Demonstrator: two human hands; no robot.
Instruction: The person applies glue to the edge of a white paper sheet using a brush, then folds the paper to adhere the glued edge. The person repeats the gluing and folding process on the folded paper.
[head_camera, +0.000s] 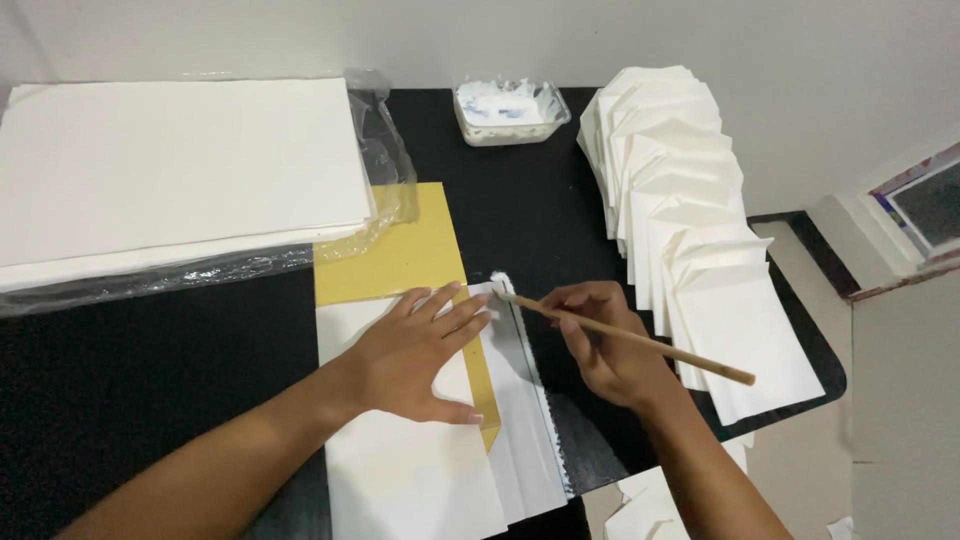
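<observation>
The left hand (425, 355) is lying flat with its fingers spread, pressing down on a white sheet (405, 470) that is resting on the black surface (140, 370). Under the fingertips a yellow card (400, 255) is showing, running up past the sheet toward the back of the surface and also peeking out as a narrow yellow strip along the sheet's right edge.

The right hand (600, 345) is pinching a thin wooden brush (640, 343) between thumb and fingers, the handle slanting out to the right and the white, paste-laden tip sitting just beyond the left fingertips at the top of a pale strip of paper (525, 400) (this strip is lying just to the right of the yellow edge, and it looks glossy).

At the back of the surface a small clear tub (510, 112) holding white paste is standing well apart from both hands. To its right a fanned row of folded white papers (690, 230) is running down the right side of the surface, its nearest pieces lying just beside the right hand. At the far left a thick stack of white sheets (180, 170) is sitting in a loose clear plastic wrap (385, 170), whose corner is overlapping the yellow card.
</observation>
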